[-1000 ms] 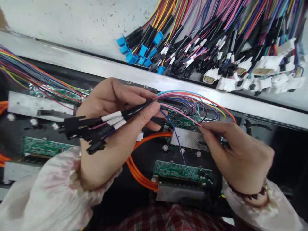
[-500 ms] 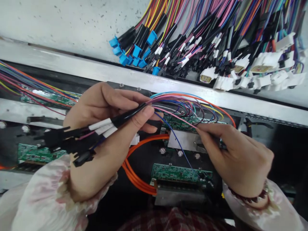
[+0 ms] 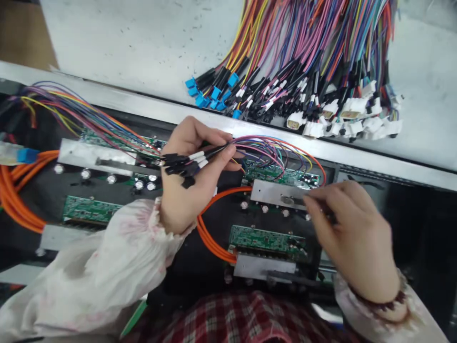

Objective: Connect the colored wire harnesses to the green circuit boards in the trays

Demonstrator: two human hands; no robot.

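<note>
While my left hand point(image 3: 191, 183) grips the wire bundle point(image 3: 214, 152), its plugs point(image 3: 176, 164) point away from my blurred right hand point(image 3: 352, 233), whose grip I cannot tell.

**Two hands, the left hand point(image 3: 189, 190) and the right hand point(image 3: 352, 233), are working above four green circuit boards point(image 3: 267, 239)**
Four metal plates point(image 3: 274, 193) are lying among them, two orange cable bundles point(image 3: 210, 238) are looping nearby, and one black-sleeved wire bundle point(image 3: 210, 153) is sitting in the left hand.
</note>
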